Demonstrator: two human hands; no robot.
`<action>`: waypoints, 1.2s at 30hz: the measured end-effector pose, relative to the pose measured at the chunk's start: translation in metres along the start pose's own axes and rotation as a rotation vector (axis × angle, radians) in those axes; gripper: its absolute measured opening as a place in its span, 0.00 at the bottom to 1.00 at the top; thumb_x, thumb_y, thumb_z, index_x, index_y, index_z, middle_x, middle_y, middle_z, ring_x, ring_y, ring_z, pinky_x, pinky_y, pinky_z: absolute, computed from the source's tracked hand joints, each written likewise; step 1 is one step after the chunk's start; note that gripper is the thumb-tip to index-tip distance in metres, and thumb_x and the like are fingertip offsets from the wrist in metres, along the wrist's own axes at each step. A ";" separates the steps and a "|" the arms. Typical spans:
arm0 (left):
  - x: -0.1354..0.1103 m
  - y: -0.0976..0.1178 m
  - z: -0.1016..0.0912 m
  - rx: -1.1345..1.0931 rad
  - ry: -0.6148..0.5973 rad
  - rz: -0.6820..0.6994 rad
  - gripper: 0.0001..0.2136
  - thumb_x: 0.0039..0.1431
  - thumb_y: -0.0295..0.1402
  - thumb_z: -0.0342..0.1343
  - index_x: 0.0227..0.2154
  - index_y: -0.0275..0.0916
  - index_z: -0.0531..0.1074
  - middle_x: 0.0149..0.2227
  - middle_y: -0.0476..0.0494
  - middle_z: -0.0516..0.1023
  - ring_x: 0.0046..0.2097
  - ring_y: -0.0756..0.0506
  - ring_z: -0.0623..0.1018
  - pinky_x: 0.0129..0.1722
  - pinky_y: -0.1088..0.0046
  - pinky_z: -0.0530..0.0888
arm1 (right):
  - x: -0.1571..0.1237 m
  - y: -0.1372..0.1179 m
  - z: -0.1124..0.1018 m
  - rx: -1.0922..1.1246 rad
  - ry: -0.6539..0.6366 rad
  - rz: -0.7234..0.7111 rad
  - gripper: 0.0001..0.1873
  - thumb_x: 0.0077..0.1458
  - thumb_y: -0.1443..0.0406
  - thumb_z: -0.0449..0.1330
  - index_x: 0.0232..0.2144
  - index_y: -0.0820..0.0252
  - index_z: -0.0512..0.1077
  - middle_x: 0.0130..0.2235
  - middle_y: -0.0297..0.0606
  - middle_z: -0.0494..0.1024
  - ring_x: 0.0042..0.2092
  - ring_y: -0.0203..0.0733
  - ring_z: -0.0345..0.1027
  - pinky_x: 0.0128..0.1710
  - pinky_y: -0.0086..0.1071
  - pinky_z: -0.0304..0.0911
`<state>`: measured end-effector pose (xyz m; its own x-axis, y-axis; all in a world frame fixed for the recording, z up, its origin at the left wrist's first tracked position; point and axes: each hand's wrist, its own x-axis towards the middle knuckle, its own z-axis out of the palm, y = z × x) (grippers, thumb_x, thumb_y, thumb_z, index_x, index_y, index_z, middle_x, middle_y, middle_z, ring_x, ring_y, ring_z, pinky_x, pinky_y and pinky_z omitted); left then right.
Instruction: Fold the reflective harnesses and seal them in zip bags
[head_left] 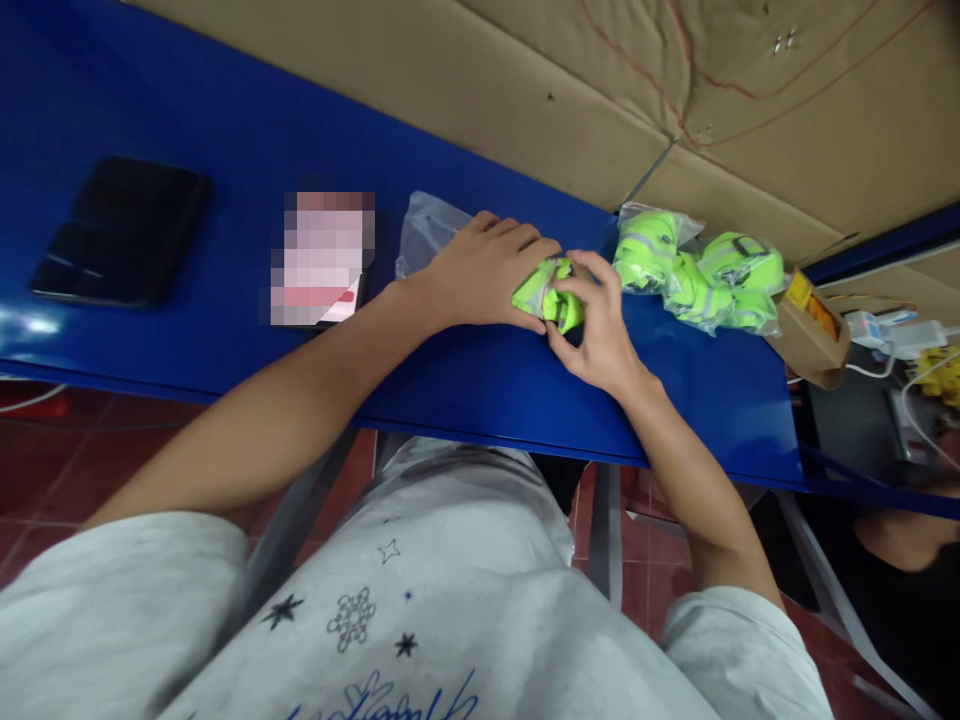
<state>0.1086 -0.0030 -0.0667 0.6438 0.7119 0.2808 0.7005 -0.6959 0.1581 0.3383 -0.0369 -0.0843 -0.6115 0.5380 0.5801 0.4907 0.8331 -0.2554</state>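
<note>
Between my two hands, on the blue table (285,375), is a folded neon yellow-green reflective strap (551,292) with grey stripes. My left hand (484,272) lies over its left side, palm down, with the thumb along the near edge. At the right end, my right hand (600,325) grips the bundle between curled fingers and thumb. A clear plastic bag (427,230) lies flat just behind my left hand, partly hidden by it. The underside of the bundle is covered by my hands.
Several bagged neon straps (701,270) are piled at the right, beside an open cardboard box (810,330). Leftward lie a phone with a lit, blurred screen (322,260) and a black flat device (124,230). Cardboard (480,80) lines the back. A person in black (892,590) sits at right.
</note>
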 end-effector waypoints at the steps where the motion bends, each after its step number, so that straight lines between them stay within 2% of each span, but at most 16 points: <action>1: 0.001 -0.002 0.001 -0.013 -0.005 -0.011 0.39 0.56 0.51 0.68 0.65 0.37 0.64 0.61 0.32 0.73 0.60 0.32 0.71 0.62 0.51 0.63 | 0.001 -0.001 -0.004 0.035 0.006 0.015 0.24 0.68 0.59 0.60 0.63 0.53 0.63 0.66 0.50 0.66 0.71 0.56 0.60 0.69 0.57 0.63; 3: 0.002 -0.004 0.004 -0.048 -0.016 -0.024 0.40 0.54 0.51 0.69 0.65 0.39 0.65 0.61 0.33 0.73 0.59 0.32 0.70 0.62 0.51 0.63 | 0.002 0.001 -0.012 0.085 -0.005 0.077 0.24 0.67 0.59 0.62 0.62 0.53 0.65 0.62 0.48 0.72 0.69 0.57 0.64 0.69 0.58 0.61; 5: 0.003 -0.004 0.006 -0.055 -0.014 -0.025 0.40 0.54 0.52 0.69 0.65 0.38 0.65 0.61 0.34 0.72 0.60 0.32 0.70 0.62 0.51 0.62 | 0.000 0.007 -0.014 0.162 -0.006 0.185 0.22 0.66 0.58 0.63 0.60 0.51 0.68 0.61 0.45 0.75 0.66 0.55 0.68 0.67 0.55 0.65; 7: 0.003 0.000 0.005 -0.007 -0.015 -0.020 0.40 0.54 0.51 0.69 0.65 0.37 0.66 0.61 0.33 0.73 0.60 0.31 0.71 0.61 0.52 0.63 | -0.003 0.016 -0.009 0.319 0.063 0.314 0.22 0.63 0.54 0.66 0.57 0.51 0.70 0.57 0.42 0.78 0.59 0.52 0.75 0.59 0.48 0.73; 9: 0.004 0.007 0.002 0.050 -0.019 -0.025 0.41 0.54 0.50 0.70 0.65 0.35 0.66 0.60 0.31 0.73 0.59 0.30 0.72 0.59 0.51 0.65 | -0.007 0.026 0.001 0.492 0.151 0.449 0.21 0.60 0.50 0.68 0.50 0.52 0.72 0.49 0.37 0.81 0.49 0.46 0.79 0.50 0.42 0.78; 12: 0.003 0.018 -0.001 0.090 -0.032 -0.025 0.41 0.53 0.49 0.70 0.65 0.33 0.65 0.58 0.27 0.75 0.57 0.28 0.73 0.56 0.50 0.67 | -0.008 0.032 0.015 0.670 0.226 0.642 0.23 0.54 0.46 0.71 0.41 0.52 0.71 0.40 0.30 0.79 0.40 0.40 0.79 0.42 0.37 0.80; 14: 0.003 0.022 0.000 0.072 -0.026 -0.014 0.39 0.54 0.47 0.70 0.64 0.32 0.66 0.56 0.26 0.76 0.57 0.27 0.74 0.56 0.49 0.67 | -0.006 0.027 0.018 0.720 0.242 0.686 0.25 0.53 0.46 0.71 0.44 0.51 0.70 0.40 0.29 0.79 0.37 0.38 0.77 0.40 0.36 0.80; 17: 0.003 0.021 0.001 0.009 0.006 -0.012 0.38 0.54 0.46 0.70 0.63 0.31 0.67 0.56 0.26 0.76 0.57 0.26 0.74 0.56 0.48 0.66 | -0.001 0.014 0.010 0.592 0.263 0.558 0.22 0.59 0.48 0.68 0.48 0.49 0.70 0.42 0.31 0.79 0.39 0.39 0.78 0.42 0.37 0.80; 20: 0.004 0.011 0.001 -0.047 0.000 -0.042 0.37 0.54 0.49 0.69 0.63 0.37 0.67 0.58 0.31 0.77 0.57 0.29 0.75 0.58 0.50 0.67 | 0.001 0.005 -0.003 0.299 0.130 0.311 0.11 0.68 0.56 0.60 0.48 0.51 0.75 0.49 0.39 0.81 0.54 0.48 0.77 0.58 0.46 0.75; 23: 0.004 0.000 -0.001 -0.072 -0.011 -0.068 0.36 0.52 0.51 0.70 0.61 0.42 0.70 0.58 0.36 0.78 0.57 0.32 0.76 0.60 0.51 0.67 | -0.002 0.005 -0.010 0.126 -0.131 0.099 0.15 0.71 0.59 0.56 0.55 0.53 0.75 0.59 0.43 0.78 0.67 0.53 0.67 0.69 0.53 0.63; 26: 0.004 -0.003 -0.003 -0.141 -0.001 -0.066 0.36 0.51 0.52 0.71 0.59 0.41 0.70 0.58 0.37 0.77 0.58 0.32 0.76 0.60 0.52 0.67 | -0.008 0.009 -0.009 0.015 -0.230 0.054 0.21 0.72 0.62 0.51 0.63 0.52 0.70 0.66 0.43 0.72 0.72 0.54 0.59 0.71 0.56 0.59; 30: 0.003 0.010 -0.008 -0.255 -0.054 0.021 0.30 0.56 0.51 0.68 0.57 0.42 0.70 0.56 0.41 0.79 0.57 0.37 0.77 0.60 0.57 0.66 | -0.013 0.003 -0.005 -0.035 -0.126 -0.010 0.21 0.73 0.65 0.49 0.62 0.51 0.72 0.61 0.42 0.77 0.65 0.53 0.67 0.65 0.55 0.66; 33: 0.001 0.022 -0.014 -0.289 -0.086 0.073 0.28 0.57 0.53 0.66 0.54 0.42 0.72 0.51 0.44 0.81 0.52 0.38 0.80 0.53 0.61 0.69 | -0.012 -0.009 -0.004 0.056 0.040 -0.030 0.18 0.72 0.62 0.53 0.59 0.49 0.75 0.55 0.42 0.80 0.57 0.51 0.74 0.59 0.52 0.71; 36: 0.000 0.030 -0.019 -0.334 -0.039 0.066 0.28 0.55 0.56 0.66 0.51 0.43 0.73 0.46 0.45 0.83 0.48 0.38 0.81 0.45 0.64 0.70 | -0.008 -0.020 -0.005 0.087 0.231 0.028 0.14 0.67 0.61 0.62 0.53 0.47 0.77 0.51 0.40 0.81 0.52 0.49 0.76 0.54 0.46 0.74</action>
<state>0.1240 -0.0260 -0.0440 0.7002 0.6630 0.2649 0.5216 -0.7284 0.4443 0.3365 -0.0583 -0.0802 -0.4352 0.5259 0.7308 0.4442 0.8314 -0.3338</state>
